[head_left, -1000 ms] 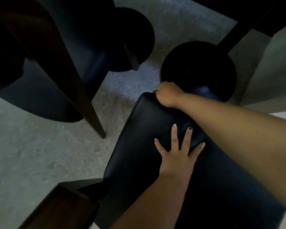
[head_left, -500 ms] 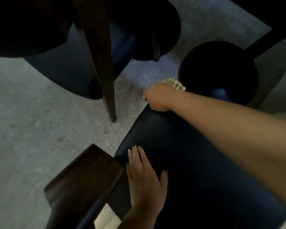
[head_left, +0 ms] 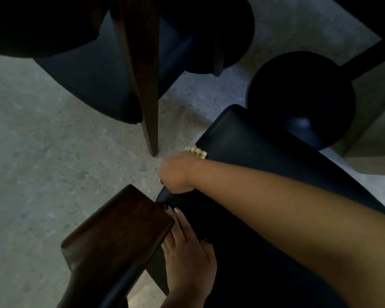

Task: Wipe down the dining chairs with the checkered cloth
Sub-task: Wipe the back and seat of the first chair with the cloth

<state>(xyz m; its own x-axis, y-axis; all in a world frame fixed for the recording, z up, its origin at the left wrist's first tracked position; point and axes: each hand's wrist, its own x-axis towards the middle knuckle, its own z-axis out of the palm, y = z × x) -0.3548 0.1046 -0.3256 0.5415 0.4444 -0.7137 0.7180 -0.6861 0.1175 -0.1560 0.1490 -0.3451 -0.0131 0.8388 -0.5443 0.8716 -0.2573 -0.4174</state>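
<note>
Black leather covers the chair seat [head_left: 265, 174], where the right hand [head_left: 176, 172] grips the bunched cloth [head_left: 196, 151] at the left edge and the left hand [head_left: 187, 247] lies flat, so steady pressure along that edge should wipe it clean.

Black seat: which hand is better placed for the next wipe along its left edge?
Right. The right hand is curled over the checkered cloth at the black seat edge. The left hand lies flat beside the wooden backrest, without cloth.
</note>
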